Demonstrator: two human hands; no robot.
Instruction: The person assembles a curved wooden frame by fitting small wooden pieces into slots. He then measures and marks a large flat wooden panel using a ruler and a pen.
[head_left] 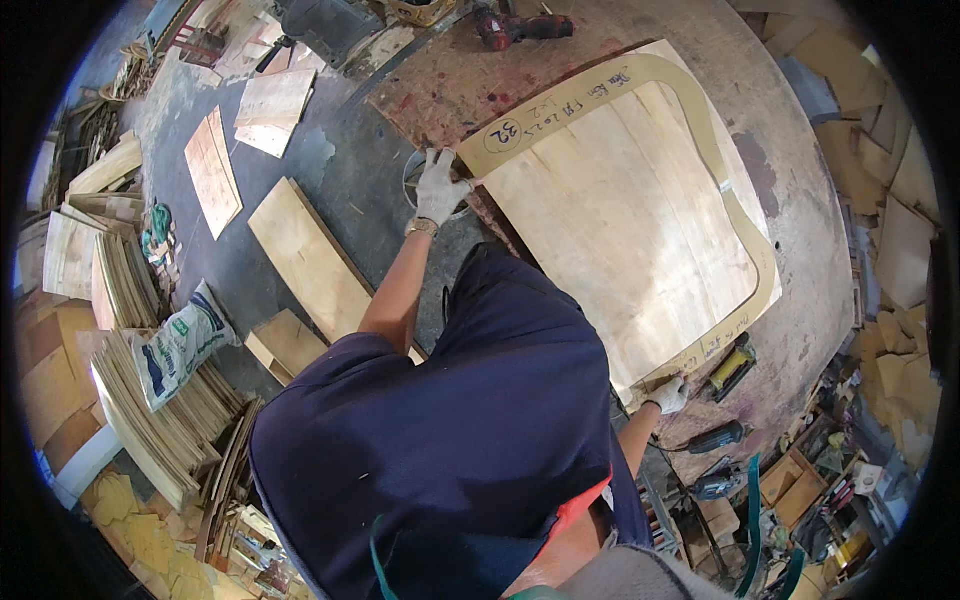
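A thin brown curved template with handwriting on it lies on a pale plywood sheet on the worktable. My left hand, in a white glove, is at the template's left end by the sheet's corner. Its fingers are spread and the thumb touches that end. My right hand, also gloved, is at the template's near end by the sheet's near corner. Its fingers are closed on the template edge, partly hidden by the hand itself.
A red cordless drill lies on the far part of the worktable. A yellow-and-black tool and a dark power tool are close to my right hand. Plywood pieces lie on the floor at left, near stacked curved sheets and a sack.
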